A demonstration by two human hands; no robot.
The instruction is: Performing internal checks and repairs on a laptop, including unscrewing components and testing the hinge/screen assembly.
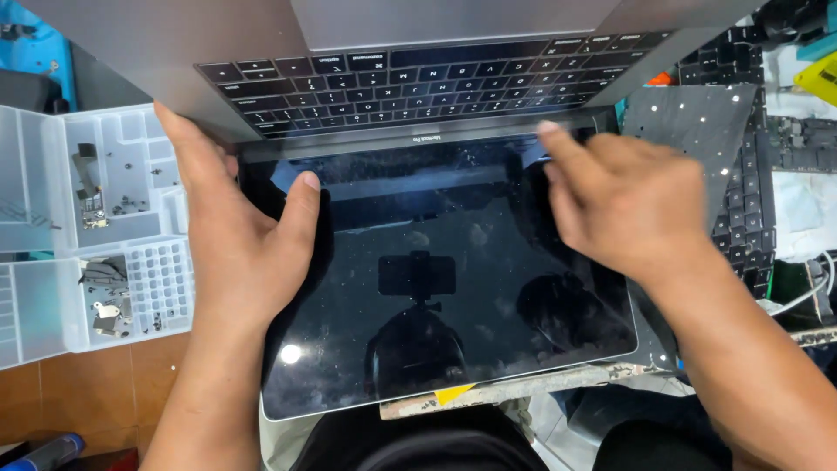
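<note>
Laptop [418,218] lies open flat in the middle of the surface [105,392], its dark screen [453,288] nearest the person and its keyboard [418,83] toward the far edge. The screen is off and dusty, and it mirrors a head-worn camera and a ceiling light.

The left hand [240,235] rests open on the screen's left edge: the palm and thumb press on the glass near the hinge, while the fingers reach along the side of the laptop up toward the keyboard's near left corner. It grips nothing closed; it simply lies flat against the edge. The right hand [623,196] hovers over the screen's far right corner, slightly blurred, with the fingers loosely curled and the forefinger stretched toward the hinge line. Whether its fingertips touch the glass I cannot tell; it holds nothing.

Just beside the left hand, along the left edge of the surface, stands a clear plastic parts box [96,227] with many small compartments holding screws and little metal pieces. Its wall sits close to the laptop's left side, leaving little room for the left wrist. On the right side, a loose black keyboard [750,192] lies near the laptop's right edge, with a grey perforated sheet [689,122] partly over it. A white cable [811,292] curls near the right edge. A blue marker [48,453] lies at the near left corner. A yellow scrap [453,392] peeks out beneath the screen's near edge.
</note>
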